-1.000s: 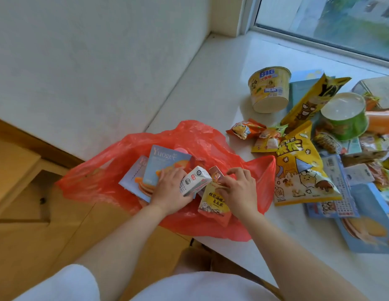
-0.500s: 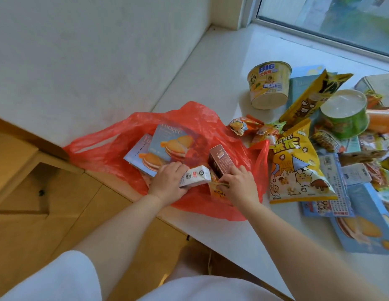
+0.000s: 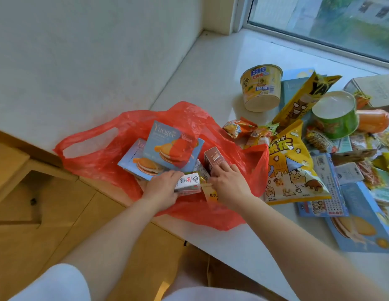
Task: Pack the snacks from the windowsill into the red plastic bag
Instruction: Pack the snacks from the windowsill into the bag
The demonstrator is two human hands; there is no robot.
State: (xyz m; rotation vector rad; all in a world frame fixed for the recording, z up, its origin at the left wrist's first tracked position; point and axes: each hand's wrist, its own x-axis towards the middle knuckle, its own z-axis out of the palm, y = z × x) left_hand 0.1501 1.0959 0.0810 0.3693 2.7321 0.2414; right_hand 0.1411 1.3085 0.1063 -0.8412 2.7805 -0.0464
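The red plastic bag (image 3: 106,161) lay open at the windowsill's (image 3: 211,68) near edge, part of it hanging over. Inside sat two blue biscuit boxes (image 3: 167,146), one overlapping the other. The left hand (image 3: 162,190) gripped a small white carton (image 3: 187,183) at the bag's mouth, while the right hand (image 3: 229,185) pressed on a brown carton (image 3: 213,160) standing upright beside it. A yellow sachet (image 3: 210,192) peeked out between the hands. Just right of the bag sprawled a yellow popcorn bag (image 3: 291,168), and toward the far edge stood a yellow noodle cup (image 3: 261,88) and a green cup (image 3: 335,115).
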